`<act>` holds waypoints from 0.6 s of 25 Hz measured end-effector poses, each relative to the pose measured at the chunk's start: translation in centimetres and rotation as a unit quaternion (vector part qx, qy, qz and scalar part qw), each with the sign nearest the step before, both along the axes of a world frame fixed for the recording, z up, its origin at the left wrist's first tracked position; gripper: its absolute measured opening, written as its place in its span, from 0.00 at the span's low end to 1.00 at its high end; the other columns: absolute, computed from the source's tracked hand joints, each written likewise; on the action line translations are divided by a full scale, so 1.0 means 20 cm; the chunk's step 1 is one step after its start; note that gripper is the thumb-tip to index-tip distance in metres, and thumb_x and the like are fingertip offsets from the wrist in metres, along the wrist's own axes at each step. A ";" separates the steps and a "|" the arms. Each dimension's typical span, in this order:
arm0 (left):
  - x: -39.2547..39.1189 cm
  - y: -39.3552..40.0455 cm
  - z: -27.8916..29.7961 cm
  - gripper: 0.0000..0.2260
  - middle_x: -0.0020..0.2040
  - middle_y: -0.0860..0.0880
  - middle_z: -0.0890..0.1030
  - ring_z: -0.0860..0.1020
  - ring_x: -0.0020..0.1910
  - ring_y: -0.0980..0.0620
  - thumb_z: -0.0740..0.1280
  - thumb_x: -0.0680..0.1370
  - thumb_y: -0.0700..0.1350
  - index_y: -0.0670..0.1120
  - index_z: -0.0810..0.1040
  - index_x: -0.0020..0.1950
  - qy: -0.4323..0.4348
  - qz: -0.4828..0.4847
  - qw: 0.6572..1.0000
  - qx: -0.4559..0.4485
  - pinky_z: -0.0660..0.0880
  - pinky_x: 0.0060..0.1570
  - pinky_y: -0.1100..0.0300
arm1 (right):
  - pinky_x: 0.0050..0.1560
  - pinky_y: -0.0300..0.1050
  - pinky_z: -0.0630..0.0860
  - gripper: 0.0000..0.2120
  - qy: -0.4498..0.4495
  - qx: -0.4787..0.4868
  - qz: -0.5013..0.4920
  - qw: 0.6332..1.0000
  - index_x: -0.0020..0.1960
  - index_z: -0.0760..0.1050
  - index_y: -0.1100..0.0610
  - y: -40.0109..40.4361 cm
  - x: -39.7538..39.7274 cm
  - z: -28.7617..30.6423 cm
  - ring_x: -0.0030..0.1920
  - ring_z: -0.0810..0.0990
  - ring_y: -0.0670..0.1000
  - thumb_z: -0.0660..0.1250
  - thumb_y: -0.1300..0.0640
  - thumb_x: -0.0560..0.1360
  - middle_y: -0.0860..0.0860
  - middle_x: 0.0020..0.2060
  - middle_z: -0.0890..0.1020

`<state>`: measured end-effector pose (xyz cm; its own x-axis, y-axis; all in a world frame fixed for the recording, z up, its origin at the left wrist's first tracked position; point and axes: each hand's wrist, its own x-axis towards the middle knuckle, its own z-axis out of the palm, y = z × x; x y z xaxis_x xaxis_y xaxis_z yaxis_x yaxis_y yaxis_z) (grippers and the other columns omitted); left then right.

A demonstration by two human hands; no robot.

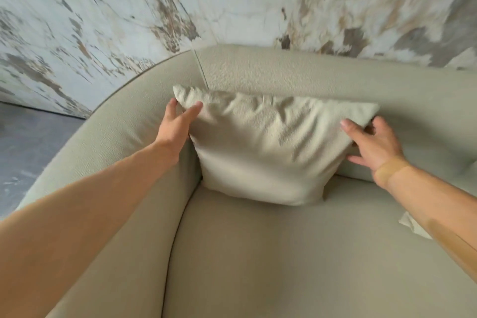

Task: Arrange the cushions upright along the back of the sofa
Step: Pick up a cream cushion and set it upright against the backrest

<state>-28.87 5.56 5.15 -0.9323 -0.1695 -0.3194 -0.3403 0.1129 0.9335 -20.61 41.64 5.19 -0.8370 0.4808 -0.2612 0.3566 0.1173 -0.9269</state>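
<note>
Cushion stands upright against sofa back. Left hand fingers and thumb clamp its upper left corner; right hand fingers, spread, grip its right edge.

A pale cushion stands upright in the sofa corner between both hands; the left hand grips its upper corner, the right hand holds the opposite edge.
</note>
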 end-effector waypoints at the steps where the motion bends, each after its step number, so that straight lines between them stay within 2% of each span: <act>1: -0.04 -0.01 0.05 0.32 0.65 0.52 0.76 0.75 0.64 0.49 0.71 0.71 0.60 0.57 0.67 0.73 -0.001 0.023 1.000 -0.016 0.71 0.67 0.46 | 0.56 0.61 0.79 0.09 0.001 -0.006 -0.025 1.000 0.50 0.75 0.46 0.00 -0.01 0.03 0.48 0.79 0.45 0.72 0.47 0.73 0.43 0.48 0.80; 2: -0.07 -0.02 0.08 0.28 0.64 0.51 0.77 0.77 0.59 0.50 0.70 0.73 0.60 0.55 0.71 0.70 -0.006 0.050 0.998 -0.024 0.74 0.63 0.46 | 0.55 0.61 0.79 0.08 -0.002 -0.009 -0.049 0.999 0.51 0.77 0.47 0.00 -0.02 0.06 0.46 0.78 0.46 0.71 0.47 0.74 0.44 0.48 0.80; 4: -0.12 -0.04 0.11 0.17 0.60 0.48 0.80 0.78 0.48 0.51 0.71 0.75 0.54 0.52 0.78 0.62 -0.017 0.097 0.995 -0.009 0.80 0.53 0.49 | 0.56 0.60 0.79 0.14 -0.016 -0.012 -0.087 0.996 0.57 0.78 0.48 0.01 -0.02 0.09 0.49 0.79 0.49 0.71 0.47 0.74 0.48 0.50 0.80; 6: -0.15 -0.06 0.11 0.10 0.55 0.47 0.82 0.77 0.41 0.51 0.71 0.76 0.49 0.48 0.80 0.57 -0.004 0.125 0.992 -0.017 0.80 0.43 0.53 | 0.57 0.60 0.78 0.14 -0.021 -0.014 -0.104 0.994 0.58 0.77 0.46 0.01 -0.01 0.10 0.51 0.80 0.52 0.72 0.46 0.73 0.50 0.52 0.81; 7: -0.16 -0.07 0.09 0.09 0.53 0.48 0.82 0.77 0.42 0.50 0.71 0.77 0.48 0.48 0.80 0.55 0.005 0.138 0.990 -0.032 0.80 0.43 0.53 | 0.57 0.60 0.77 0.12 -0.022 -0.011 -0.107 0.994 0.56 0.77 0.44 0.01 -0.01 0.10 0.53 0.81 0.54 0.71 0.46 0.73 0.52 0.53 0.82; 9: -0.19 -0.08 0.07 0.05 0.50 0.49 0.81 0.79 0.48 0.48 0.70 0.77 0.47 0.49 0.80 0.52 0.017 0.167 0.985 -0.049 0.81 0.50 0.50 | 0.54 0.58 0.76 0.10 -0.024 0.003 -0.113 0.993 0.52 0.76 0.43 0.01 0.00 0.09 0.58 0.81 0.58 0.71 0.45 0.73 0.55 0.58 0.82; 10: -0.20 -0.08 0.06 0.04 0.48 0.50 0.81 0.79 0.50 0.47 0.70 0.77 0.46 0.51 0.79 0.51 0.017 0.178 0.983 -0.046 0.81 0.50 0.49 | 0.52 0.57 0.76 0.10 -0.022 0.007 -0.124 0.992 0.52 0.77 0.43 0.00 0.00 0.08 0.59 0.80 0.59 0.71 0.45 0.73 0.56 0.58 0.82; 13: -0.21 -0.07 0.06 0.04 0.48 0.49 0.79 0.78 0.47 0.47 0.69 0.78 0.46 0.50 0.78 0.52 0.000 0.172 0.984 -0.037 0.80 0.35 0.54 | 0.56 0.60 0.76 0.15 -0.008 0.018 -0.157 0.987 0.57 0.79 0.49 0.00 -0.02 0.06 0.59 0.81 0.58 0.73 0.46 0.72 0.55 0.56 0.84; 15: -0.20 -0.07 0.09 0.08 0.54 0.47 0.80 0.78 0.45 0.49 0.69 0.78 0.49 0.50 0.77 0.56 -0.009 0.146 0.988 -0.046 0.80 0.35 0.55 | 0.55 0.53 0.76 0.16 -0.008 0.038 -0.134 0.990 0.58 0.80 0.51 0.01 -0.03 0.05 0.59 0.81 0.56 0.71 0.45 0.73 0.53 0.55 0.84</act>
<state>-32.96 4.25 6.92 -0.8343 -0.4591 -0.3051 -0.3866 0.0928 0.9176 -21.17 41.78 6.21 -0.6723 0.7043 -0.2279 0.3996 0.0862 -0.9126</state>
